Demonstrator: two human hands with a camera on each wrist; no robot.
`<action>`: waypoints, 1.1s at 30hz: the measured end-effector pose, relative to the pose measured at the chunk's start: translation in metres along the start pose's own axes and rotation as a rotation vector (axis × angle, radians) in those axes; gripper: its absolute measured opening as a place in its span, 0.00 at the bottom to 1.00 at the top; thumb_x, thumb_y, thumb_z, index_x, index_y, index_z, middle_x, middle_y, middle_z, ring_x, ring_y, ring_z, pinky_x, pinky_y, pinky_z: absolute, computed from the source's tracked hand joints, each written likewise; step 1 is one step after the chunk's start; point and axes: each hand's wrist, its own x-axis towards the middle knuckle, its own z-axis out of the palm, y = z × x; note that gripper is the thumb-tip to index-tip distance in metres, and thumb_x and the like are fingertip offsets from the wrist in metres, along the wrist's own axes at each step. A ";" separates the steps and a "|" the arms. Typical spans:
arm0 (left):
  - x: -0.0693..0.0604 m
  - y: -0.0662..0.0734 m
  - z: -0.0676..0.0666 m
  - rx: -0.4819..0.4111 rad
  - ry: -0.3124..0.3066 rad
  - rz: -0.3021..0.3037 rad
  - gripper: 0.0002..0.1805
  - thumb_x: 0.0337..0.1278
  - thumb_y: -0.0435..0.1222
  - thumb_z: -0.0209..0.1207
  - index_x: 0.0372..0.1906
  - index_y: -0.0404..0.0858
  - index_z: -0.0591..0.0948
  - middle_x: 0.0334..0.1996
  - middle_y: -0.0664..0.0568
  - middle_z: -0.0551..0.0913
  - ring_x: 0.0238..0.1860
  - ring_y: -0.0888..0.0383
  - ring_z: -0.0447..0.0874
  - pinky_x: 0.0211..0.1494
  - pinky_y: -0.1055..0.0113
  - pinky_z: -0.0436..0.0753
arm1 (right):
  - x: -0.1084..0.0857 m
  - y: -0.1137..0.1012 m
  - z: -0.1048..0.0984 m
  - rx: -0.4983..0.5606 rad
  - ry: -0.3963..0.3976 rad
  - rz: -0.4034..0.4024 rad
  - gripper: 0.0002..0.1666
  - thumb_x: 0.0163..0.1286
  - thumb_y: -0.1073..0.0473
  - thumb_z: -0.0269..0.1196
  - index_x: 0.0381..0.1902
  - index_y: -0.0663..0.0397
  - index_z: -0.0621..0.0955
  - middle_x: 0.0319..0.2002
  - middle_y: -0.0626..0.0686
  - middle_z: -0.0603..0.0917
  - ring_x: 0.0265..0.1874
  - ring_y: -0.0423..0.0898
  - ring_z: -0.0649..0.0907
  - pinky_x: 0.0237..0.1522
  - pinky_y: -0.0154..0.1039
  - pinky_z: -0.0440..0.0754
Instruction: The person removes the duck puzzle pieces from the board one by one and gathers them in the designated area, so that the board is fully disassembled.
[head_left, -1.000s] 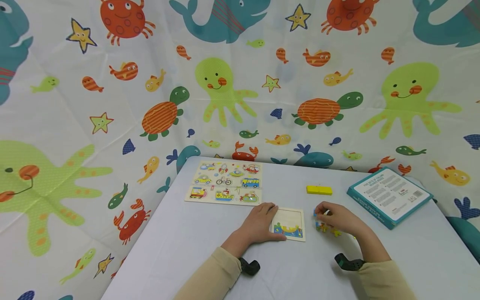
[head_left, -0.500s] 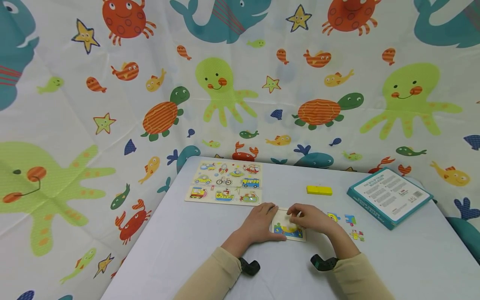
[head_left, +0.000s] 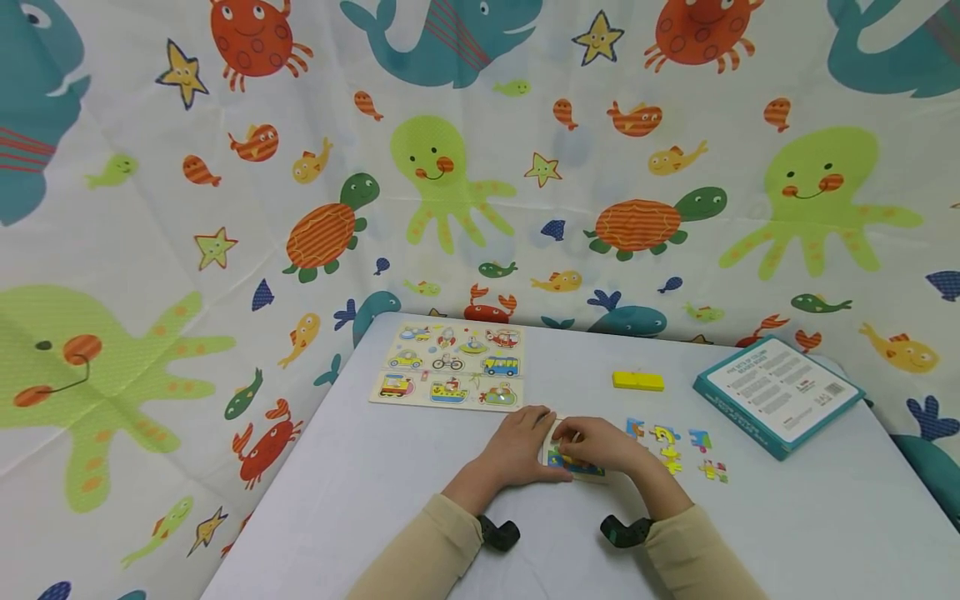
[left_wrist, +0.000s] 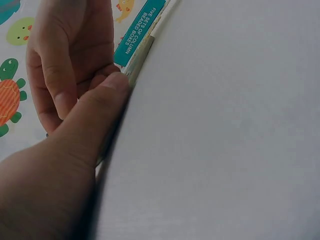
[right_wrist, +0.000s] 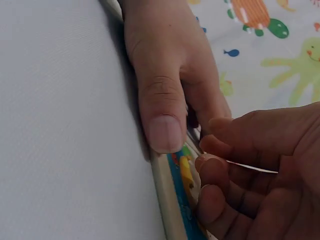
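Note:
A small wooden jigsaw tray [right_wrist: 162, 187] lies flat on the table, its lower part filled with blue and yellow pieces [head_left: 583, 469]. My left hand [head_left: 517, 450] holds the tray at its left side, the thumb along the near edge in the right wrist view. Over the tray's middle, my right hand [head_left: 600, 443] has thumb and fingertips together in a pinch on a puzzle piece that the fingers mostly hide. To its right lie several loose puzzle pieces, among them a yellow one [head_left: 671, 460] and a blue one [head_left: 701, 440].
A wooden vehicle puzzle board [head_left: 450, 364] lies behind the left hand. A yellow block [head_left: 638, 381] stands at the back, and a teal-and-white box [head_left: 780, 396] at the back right. A printed sea-animal cloth [head_left: 555, 167] hangs behind the white table [head_left: 360, 500].
My right hand has moved left from the loose pieces to over the tray and down onto its middle. The loose pieces show again. My left hand keeps its place on the tray.

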 end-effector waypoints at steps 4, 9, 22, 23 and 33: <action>0.000 0.000 0.000 0.009 0.001 0.001 0.60 0.43 0.80 0.48 0.76 0.45 0.63 0.72 0.55 0.64 0.74 0.55 0.60 0.78 0.58 0.61 | 0.000 0.000 0.002 -0.009 0.001 -0.014 0.08 0.69 0.57 0.62 0.46 0.49 0.82 0.35 0.46 0.80 0.30 0.44 0.78 0.36 0.39 0.77; 0.000 0.000 -0.001 0.012 0.008 0.007 0.59 0.44 0.79 0.49 0.75 0.44 0.63 0.72 0.54 0.64 0.74 0.55 0.60 0.78 0.57 0.62 | 0.000 -0.002 0.003 -0.033 0.010 -0.013 0.09 0.69 0.58 0.63 0.46 0.49 0.83 0.35 0.46 0.81 0.34 0.43 0.77 0.40 0.40 0.76; -0.002 0.001 -0.004 -0.015 0.012 0.005 0.58 0.45 0.78 0.51 0.75 0.44 0.63 0.72 0.54 0.65 0.74 0.55 0.60 0.78 0.57 0.61 | 0.002 -0.004 0.005 -0.063 0.013 0.030 0.07 0.67 0.58 0.64 0.42 0.49 0.83 0.35 0.46 0.81 0.34 0.43 0.77 0.41 0.41 0.77; -0.002 0.001 -0.004 -0.014 0.011 0.004 0.58 0.45 0.78 0.51 0.75 0.44 0.63 0.72 0.54 0.65 0.74 0.55 0.60 0.78 0.57 0.61 | 0.002 -0.004 0.005 -0.064 0.017 0.044 0.06 0.67 0.58 0.64 0.41 0.49 0.83 0.35 0.46 0.81 0.34 0.43 0.77 0.41 0.41 0.77; -0.002 0.001 -0.005 -0.005 0.014 0.008 0.58 0.45 0.79 0.50 0.75 0.44 0.63 0.72 0.54 0.65 0.74 0.55 0.60 0.77 0.57 0.62 | 0.002 -0.007 0.005 -0.045 0.027 0.064 0.02 0.68 0.59 0.64 0.38 0.48 0.80 0.34 0.46 0.80 0.33 0.44 0.77 0.39 0.39 0.75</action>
